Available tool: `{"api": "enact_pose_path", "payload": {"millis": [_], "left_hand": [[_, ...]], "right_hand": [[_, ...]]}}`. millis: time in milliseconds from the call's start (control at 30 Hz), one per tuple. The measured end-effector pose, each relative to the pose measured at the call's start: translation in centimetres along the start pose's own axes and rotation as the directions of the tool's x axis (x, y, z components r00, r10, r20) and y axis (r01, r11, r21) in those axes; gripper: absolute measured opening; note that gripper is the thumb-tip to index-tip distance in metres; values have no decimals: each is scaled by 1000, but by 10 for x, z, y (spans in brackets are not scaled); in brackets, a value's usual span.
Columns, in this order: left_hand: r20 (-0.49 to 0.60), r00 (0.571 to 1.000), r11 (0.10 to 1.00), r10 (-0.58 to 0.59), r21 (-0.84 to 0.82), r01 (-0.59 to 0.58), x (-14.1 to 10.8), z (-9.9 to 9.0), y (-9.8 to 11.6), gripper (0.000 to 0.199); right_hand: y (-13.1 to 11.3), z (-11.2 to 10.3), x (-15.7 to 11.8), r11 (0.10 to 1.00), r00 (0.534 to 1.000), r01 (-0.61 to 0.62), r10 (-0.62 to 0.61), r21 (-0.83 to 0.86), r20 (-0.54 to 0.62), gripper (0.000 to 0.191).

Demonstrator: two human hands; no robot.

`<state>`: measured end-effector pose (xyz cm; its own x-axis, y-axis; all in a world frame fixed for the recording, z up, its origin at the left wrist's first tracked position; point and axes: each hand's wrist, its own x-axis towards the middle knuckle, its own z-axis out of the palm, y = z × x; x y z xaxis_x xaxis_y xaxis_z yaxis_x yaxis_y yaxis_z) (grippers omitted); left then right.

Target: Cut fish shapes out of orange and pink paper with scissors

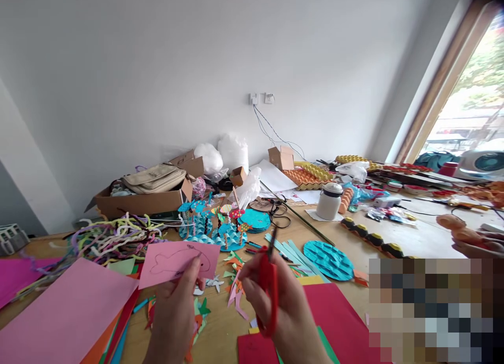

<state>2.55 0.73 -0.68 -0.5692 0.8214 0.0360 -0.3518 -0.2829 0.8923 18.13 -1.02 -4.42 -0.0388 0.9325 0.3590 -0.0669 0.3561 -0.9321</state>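
Note:
My left hand (177,301) pinches a small pink sheet of paper (157,261) that bears a pen-drawn fish outline. In my right hand (287,306) is a pair of red-handled scissors (269,296), blades pointing up and away, a little apart from the paper. Paper scraps (237,296) in pink, green and orange lie on the table between my hands. A large pink sheet (71,311) tops a stack of coloured paper at the left. Red paper (334,314) lies under and beside my right wrist.
Blue wavy-paper bases with small fish on sticks (228,233) stand beyond my hands. Pipe cleaners (126,235) pile at the left, near a cardboard box (142,202). A blue paper disc (328,260) and white jar (329,201) are to the right. Another person's hand (472,246) shows at far right.

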Motion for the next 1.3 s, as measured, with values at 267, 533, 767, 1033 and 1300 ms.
{"api": "enact_pose_path", "payload": {"millis": [267,533,767,1033,1300], "left_hand": [[134,990,979,50,188,-75,-7,-3,-14,16],[262,965,1000,-26,8,25,-12,5,-1,37],[343,938,998,-46,59,28,-4,-4,-11,29],[273,962,970,15,231,-81,1,-7,-31,26],[121,993,992,-11,126,-5,-3,4,-9,25]], "right_hand": [[-32,36,30,961,978,-185,159,207,136,22],[-34,24,40,984,993,-118,115,134,29,17],[-39,11,41,987,987,-145,140,71,77,12],[-33,20,38,977,983,-158,140,146,121,13],[-20,28,25,996,984,-80,74,31,162,13]]}}
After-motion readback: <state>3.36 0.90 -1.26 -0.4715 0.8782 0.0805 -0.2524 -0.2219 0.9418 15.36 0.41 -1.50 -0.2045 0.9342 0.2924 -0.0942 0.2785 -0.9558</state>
